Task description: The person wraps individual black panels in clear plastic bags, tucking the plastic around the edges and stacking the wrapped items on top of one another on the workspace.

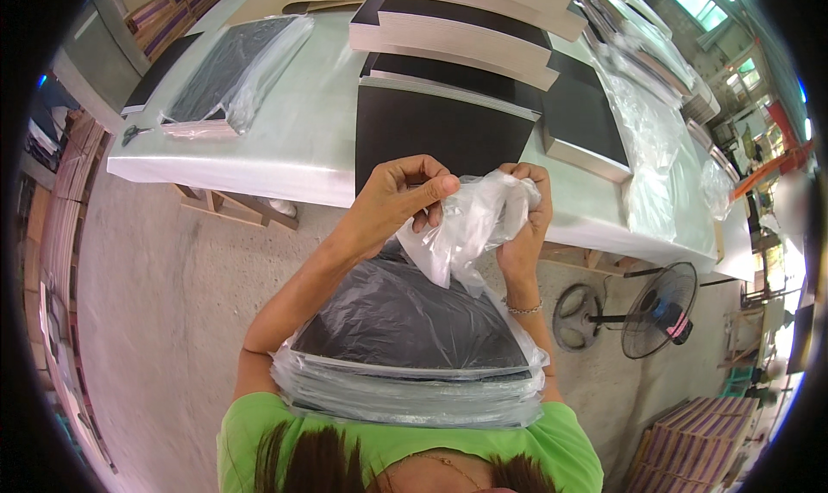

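Observation:
A stack of black sheets in a clear plastic bag [405,320] rests against my body, its near edge showing several layers under crinkled plastic. At the table's front edge, the loose, bunched end of thin plastic [470,226] rises between my hands. My left hand [405,195] is closed at the left side of this plastic, thumb toward the curled fingers. On the other side, my right hand [528,213] grips the bunched plastic, with its fingertips partly covered by it. Just beyond my hands lies a black sheet [440,126] on the table.
Stepped stacks of black-topped pale sheets [457,31] stand on the white-covered table [319,148]. A plastic-wrapped black stack [228,70] and scissors [135,134] lie at left. Loose clear plastic [651,165] covers the right. A standing fan [660,312] is on the floor at right.

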`<state>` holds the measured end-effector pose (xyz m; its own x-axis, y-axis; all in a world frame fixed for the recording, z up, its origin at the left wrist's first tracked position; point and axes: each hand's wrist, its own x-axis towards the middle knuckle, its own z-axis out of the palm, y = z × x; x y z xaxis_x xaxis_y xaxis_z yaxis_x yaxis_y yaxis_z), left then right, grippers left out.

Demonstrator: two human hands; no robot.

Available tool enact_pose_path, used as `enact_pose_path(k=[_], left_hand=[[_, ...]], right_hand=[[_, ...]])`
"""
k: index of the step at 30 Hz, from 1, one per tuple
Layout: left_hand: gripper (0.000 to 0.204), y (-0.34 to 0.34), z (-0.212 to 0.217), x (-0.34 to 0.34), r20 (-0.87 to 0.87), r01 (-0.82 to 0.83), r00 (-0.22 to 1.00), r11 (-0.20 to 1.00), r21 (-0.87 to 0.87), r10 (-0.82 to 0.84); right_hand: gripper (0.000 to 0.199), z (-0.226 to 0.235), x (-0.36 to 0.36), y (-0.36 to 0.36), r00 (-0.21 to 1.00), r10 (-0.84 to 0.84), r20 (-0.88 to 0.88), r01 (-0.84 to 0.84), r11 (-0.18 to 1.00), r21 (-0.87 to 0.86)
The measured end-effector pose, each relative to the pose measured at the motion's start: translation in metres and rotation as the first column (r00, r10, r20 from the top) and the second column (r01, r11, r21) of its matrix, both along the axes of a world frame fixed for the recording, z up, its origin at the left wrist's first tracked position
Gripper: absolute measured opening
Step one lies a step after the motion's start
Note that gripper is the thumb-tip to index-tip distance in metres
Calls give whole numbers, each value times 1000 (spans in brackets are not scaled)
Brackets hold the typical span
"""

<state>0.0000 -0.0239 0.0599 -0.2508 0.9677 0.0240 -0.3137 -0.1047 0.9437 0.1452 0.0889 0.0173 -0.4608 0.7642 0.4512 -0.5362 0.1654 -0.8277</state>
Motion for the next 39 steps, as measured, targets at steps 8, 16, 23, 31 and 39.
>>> enact_pose_path(k=[8, 16, 23, 31, 39], left_hand=[[18, -11, -3, -11, -141, 144, 977, 984, -106, -158], [19, -16, -19, -24, 117, 28, 993, 999, 33, -31], [14, -28, -33, -47, 172, -105, 981, 993, 52, 94], [27, -47, -18, -57, 317, -67, 945, 997, -34, 75], [26, -34, -5, -32, 62, 87, 994, 994, 72, -91]], right_hand=[[20, 0, 1, 14, 930, 251, -268, -322, 909, -265], [32, -39, 34, 42, 1000, -11, -6, 9, 961, -277], [22, -60, 52, 84, 601, 320, -732, -653, 725, -219], [32, -100, 172, 99, 606, -715, 347, 773, 632, -48], [36, 6, 158, 68, 406, -761, 506, 653, 629, 421]])
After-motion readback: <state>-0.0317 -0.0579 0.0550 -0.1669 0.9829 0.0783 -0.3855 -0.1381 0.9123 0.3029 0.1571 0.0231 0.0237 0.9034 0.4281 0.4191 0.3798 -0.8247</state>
